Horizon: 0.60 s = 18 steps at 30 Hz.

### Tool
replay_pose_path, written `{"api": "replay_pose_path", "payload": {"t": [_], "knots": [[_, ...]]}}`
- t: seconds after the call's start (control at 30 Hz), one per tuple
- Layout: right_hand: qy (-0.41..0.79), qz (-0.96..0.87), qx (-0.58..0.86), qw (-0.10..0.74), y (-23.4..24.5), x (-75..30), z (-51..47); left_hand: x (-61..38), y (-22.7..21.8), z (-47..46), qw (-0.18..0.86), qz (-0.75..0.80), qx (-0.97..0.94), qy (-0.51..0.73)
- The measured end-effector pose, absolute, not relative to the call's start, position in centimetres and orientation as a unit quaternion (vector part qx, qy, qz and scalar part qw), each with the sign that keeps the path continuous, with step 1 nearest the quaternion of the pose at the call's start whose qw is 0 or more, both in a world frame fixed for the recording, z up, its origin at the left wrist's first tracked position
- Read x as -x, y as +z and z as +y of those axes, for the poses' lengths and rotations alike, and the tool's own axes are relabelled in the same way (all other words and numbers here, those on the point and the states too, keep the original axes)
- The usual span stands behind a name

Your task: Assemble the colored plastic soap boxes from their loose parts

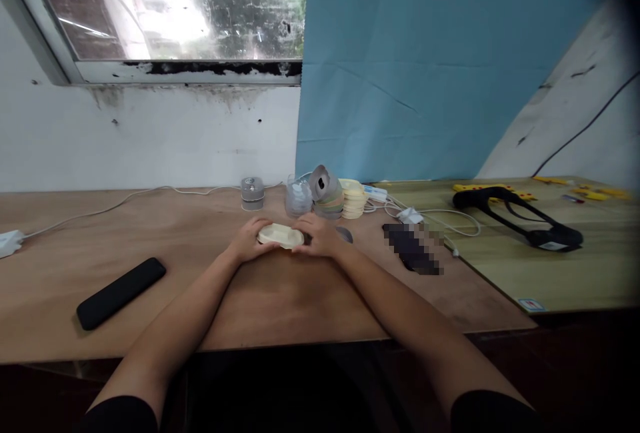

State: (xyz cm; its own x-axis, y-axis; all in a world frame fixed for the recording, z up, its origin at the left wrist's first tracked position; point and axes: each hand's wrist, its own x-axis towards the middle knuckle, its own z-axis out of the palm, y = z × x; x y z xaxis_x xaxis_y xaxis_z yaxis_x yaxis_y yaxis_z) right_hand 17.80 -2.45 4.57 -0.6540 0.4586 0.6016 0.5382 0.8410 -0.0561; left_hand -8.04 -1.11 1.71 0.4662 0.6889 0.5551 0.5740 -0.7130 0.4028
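Note:
A cream-coloured shallow piece [281, 236], shaped like a small tray with angled edges, is held low over the wooden table. My left hand [249, 241] grips its left end, thumb along the near edge and fingers behind. On the opposite end my right hand [320, 236] is closed in the same way. Something dark shows beside the right fingers, too small to make out. A grey round piece [344, 234] lies partly hidden behind my right wrist. Beyond the hands stand a stack of cream pieces [353, 198], grey curved pieces [326, 193] and clear plastic cups [299, 196].
A grey cylindrical stack [253, 194] stands near the wall. On the left lie a black phone-like slab [121, 293] and a white adapter [10, 243] with its cable. To the right are a blurred-out dark object [411, 248], white cables [453, 216] and a black headset-like frame [520, 220].

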Motion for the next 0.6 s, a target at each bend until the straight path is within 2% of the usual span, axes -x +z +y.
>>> {"api": "replay_pose_path", "payload": {"t": [0.17, 0.27, 0.43, 0.5, 0.6], "knots": [[-0.082, -0.925, 0.220, 0.297, 4.1, -15.9, -2.6, 8.0, 1.7, -1.3, 0.074, 0.336, -0.855, 0.388], [-0.100, -0.906, 0.220, 0.347, 3.7, -16.7, -2.4, 8.2, 1.6, -1.4, 0.085, 0.295, -0.856, 0.416], [-0.145, -0.715, 0.364, 0.579, 4.7, -20.6, -1.8, 7.9, 1.4, -1.4, 0.114, 0.301, -0.852, 0.412], [-0.120, -0.580, 0.436, 0.677, 5.6, -23.0, -0.6, 7.7, 1.5, -1.4, 0.115, 0.332, -0.855, 0.381], [-0.061, -0.424, 0.458, 0.779, 6.4, -27.3, 2.1, 7.5, 1.6, -1.4, 0.107, 0.354, -0.859, 0.353]]}}
